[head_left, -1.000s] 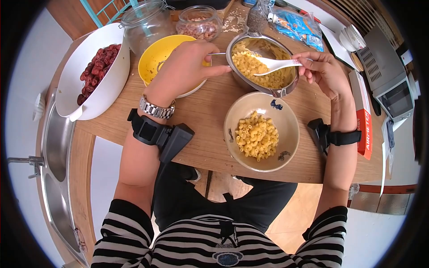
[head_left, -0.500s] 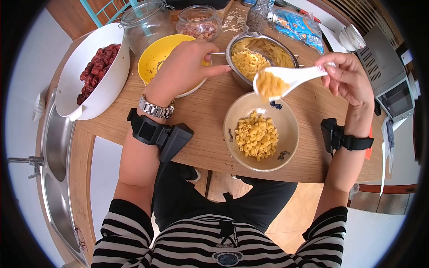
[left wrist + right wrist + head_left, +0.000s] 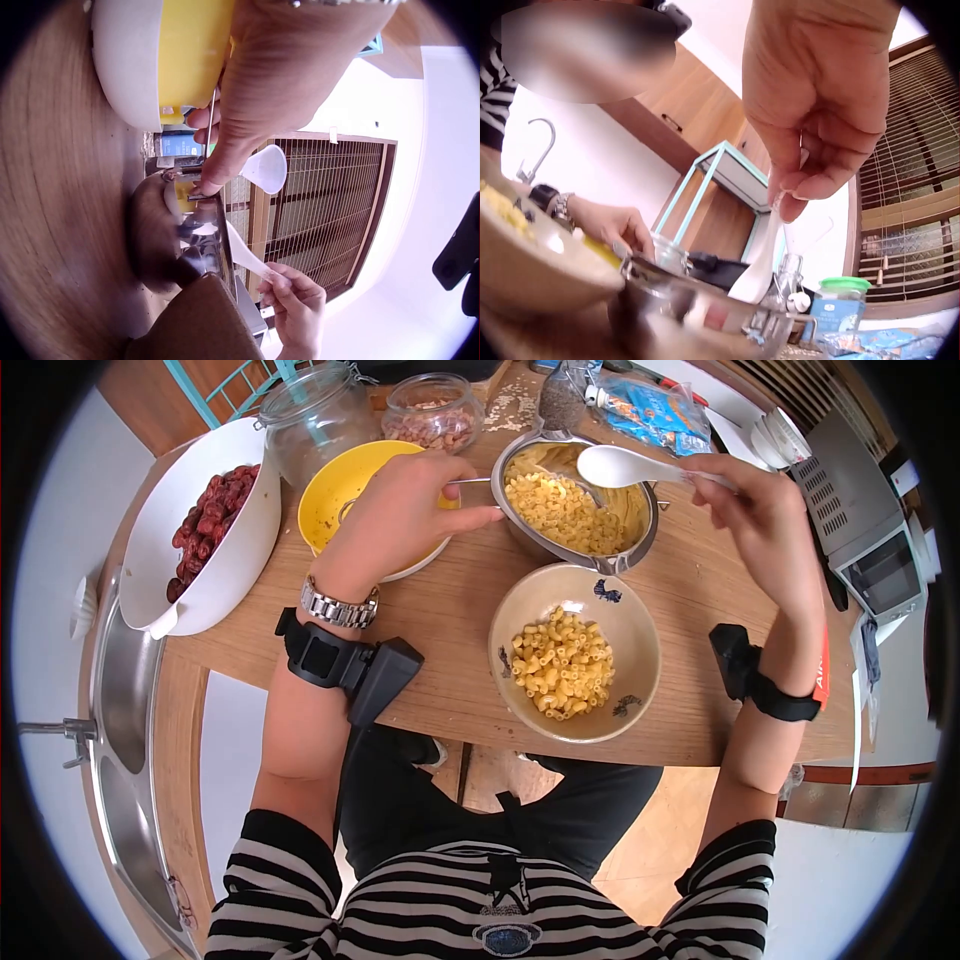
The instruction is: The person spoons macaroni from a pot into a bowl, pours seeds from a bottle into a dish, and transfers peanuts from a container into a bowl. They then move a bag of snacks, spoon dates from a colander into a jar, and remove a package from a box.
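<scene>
My right hand pinches the handle of a white soup spoon. The spoon's bowl hangs over the far right of a steel pot, and no macaroni shows on it. Cooked macaroni lies inside the pot. On the pot's left, my left hand grips its thin wire handle, thumb reaching to the rim. Closer to my body stands a beige ceramic bowl with a heap of macaroni in it. In the right wrist view the spoon points down over the pot's rim.
A yellow colander sits under my left forearm. Farther left is a white tub of dark red pieces. Glass jars, a blue packet and a microwave stand at the back and right. The sink is left.
My right hand lifted the spoon from the pot with macaroni on it and brought it near the ceramic bowl. Now the spoon is back over the pot, farther away. My left hand keeps its grip.
</scene>
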`<state>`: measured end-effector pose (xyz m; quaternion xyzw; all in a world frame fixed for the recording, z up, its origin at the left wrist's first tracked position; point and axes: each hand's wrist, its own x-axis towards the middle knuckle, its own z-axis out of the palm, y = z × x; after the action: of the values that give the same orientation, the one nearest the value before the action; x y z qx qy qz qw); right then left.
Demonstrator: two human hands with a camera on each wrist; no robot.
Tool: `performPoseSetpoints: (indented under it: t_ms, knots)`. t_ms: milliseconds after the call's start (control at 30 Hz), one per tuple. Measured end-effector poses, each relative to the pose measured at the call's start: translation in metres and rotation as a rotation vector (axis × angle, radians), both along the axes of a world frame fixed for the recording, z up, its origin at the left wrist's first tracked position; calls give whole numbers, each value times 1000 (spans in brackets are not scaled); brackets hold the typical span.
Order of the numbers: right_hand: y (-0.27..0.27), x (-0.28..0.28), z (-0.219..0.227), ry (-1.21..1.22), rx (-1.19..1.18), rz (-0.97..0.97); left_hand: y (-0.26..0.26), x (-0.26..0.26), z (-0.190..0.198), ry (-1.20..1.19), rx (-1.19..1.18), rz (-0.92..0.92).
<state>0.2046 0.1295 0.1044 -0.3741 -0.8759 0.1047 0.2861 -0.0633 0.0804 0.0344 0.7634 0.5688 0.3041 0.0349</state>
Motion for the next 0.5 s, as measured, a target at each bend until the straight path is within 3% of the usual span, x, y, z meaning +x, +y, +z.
performPoseSetpoints:
  t_ms: [67, 300, 367, 500]
  knots:
    - [8, -4, -11, -62, 37, -80, 0, 0, 0, -6, 5, -3]
    - [37, 1, -35, 20, -153, 81, 0, 0, 0, -15, -3, 0]
    - [38, 3, -35, 138, -500, 91, 1, -1, -3, -25, 37, -18]
    - [36, 0, -38, 249, -772, 90, -1, 0, 0, -24, -4, -3]
